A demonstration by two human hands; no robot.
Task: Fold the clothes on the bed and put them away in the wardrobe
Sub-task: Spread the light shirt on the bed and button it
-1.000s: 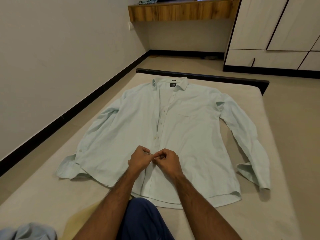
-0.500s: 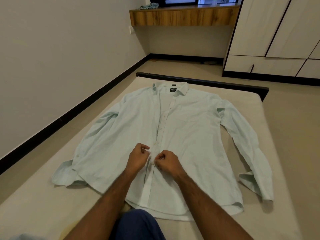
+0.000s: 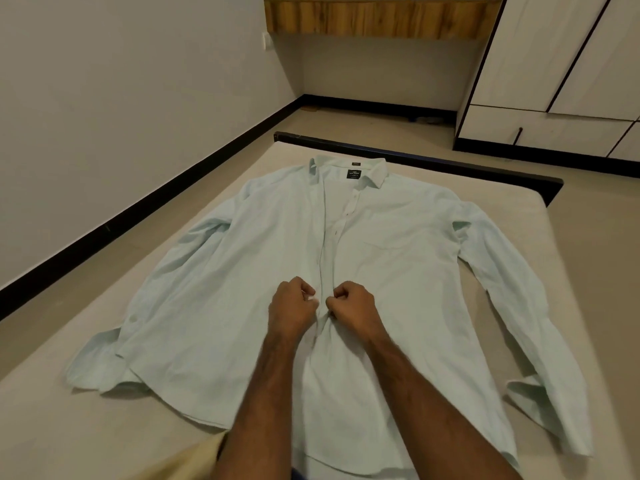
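A pale mint long-sleeved shirt (image 3: 398, 271) lies face up and spread flat on the bed (image 3: 502, 209), collar at the far end and both sleeves stretched out to the sides. Its upper front stands open, showing a dark label inside the collar. My left hand (image 3: 292, 308) and my right hand (image 3: 351, 306) sit side by side at the middle of the shirt front, fingers curled, each pinching an edge of the button placket. My forearms cover the lower front of the shirt.
A white wardrobe (image 3: 561, 64) with closed doors and drawers stands at the far right, across a strip of floor. A wooden shelf (image 3: 377, 19) hangs on the far wall. The wall runs close along the bed's left side. The dark bed frame (image 3: 450, 162) edges the far end.
Both hands have moved a little farther up the shirt front along the placket, still pinching it together. The view has shifted forward and the blue garment at the near edge is almost out of sight.
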